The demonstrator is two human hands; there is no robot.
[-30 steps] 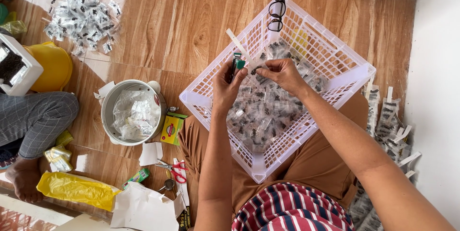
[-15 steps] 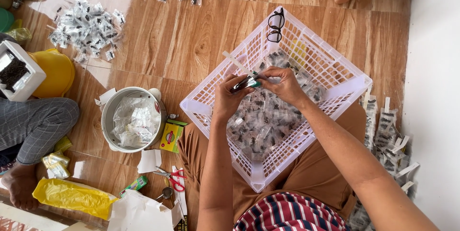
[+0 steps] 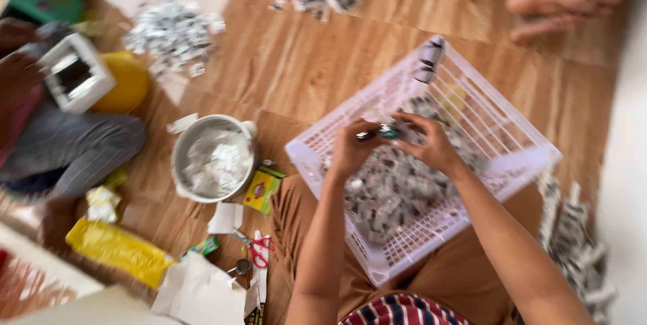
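Observation:
A white plastic lattice basket point(image 3: 512, 163) rests on my lap, holding several small grey-and-white packets point(image 3: 391, 193). Above it my left hand point(image 3: 350, 150) and my right hand point(image 3: 428, 143) meet, both pinching one small dark object with a green part point(image 3: 381, 133). The view is blurred, so I cannot make out what that object is. A pair of dark glasses point(image 3: 428, 61) hangs on the basket's far corner.
A metal pot point(image 3: 214, 158) with crumpled wrappers stands to my left on the wooden floor. Red-handled scissors point(image 3: 255, 249), a yellow bag point(image 3: 118, 247), paper scraps and packet piles lie around. Another person's leg point(image 3: 74, 146) is at left, bare feet point(image 3: 559, 8) at top right.
The camera has swung right and the picture has blurred. My hands have come closer together on the small dark object above the basket.

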